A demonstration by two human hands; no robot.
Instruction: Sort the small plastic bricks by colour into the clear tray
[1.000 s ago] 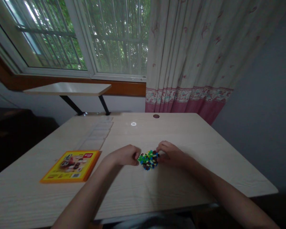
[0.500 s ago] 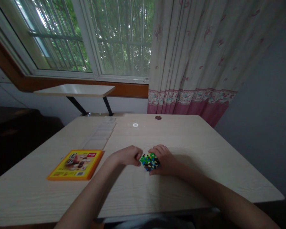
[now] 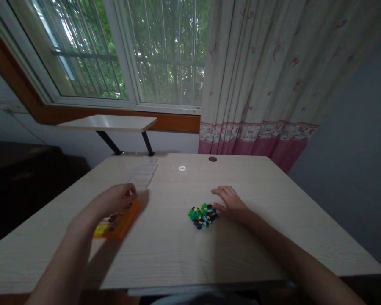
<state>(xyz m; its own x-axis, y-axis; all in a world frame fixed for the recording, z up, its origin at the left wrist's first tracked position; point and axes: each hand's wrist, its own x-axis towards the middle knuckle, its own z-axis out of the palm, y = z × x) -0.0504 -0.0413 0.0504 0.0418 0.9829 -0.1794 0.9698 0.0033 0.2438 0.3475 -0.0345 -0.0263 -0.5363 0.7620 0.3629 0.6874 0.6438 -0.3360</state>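
Note:
A small heap of tiny bricks [image 3: 203, 215], green, blue, black and yellow, lies on the pale wooden desk [image 3: 178, 254]. My right hand [image 3: 230, 200] rests flat on the desk just right of the heap, fingers stretched out and touching its edge. My left hand [image 3: 114, 199] hovers over the far end of a yellow-orange box [image 3: 116, 225] at the left, covering most of it. Its fingers are curled loosely with nothing seen in them. Several clear plastic bags [image 3: 142, 174] lie flat just beyond that hand.
A round cable hole [image 3: 212, 159] sits near the desk's far edge. A narrow shelf on black brackets [image 3: 109, 123] juts out under the window. A patterned curtain [image 3: 257, 76] hangs at the back right. Dark furniture [image 3: 25, 169] stands to the left of the desk.
My left hand has left the brick heap and swung left over the yellow-orange box. My right hand has opened and slid slightly right of the heap.

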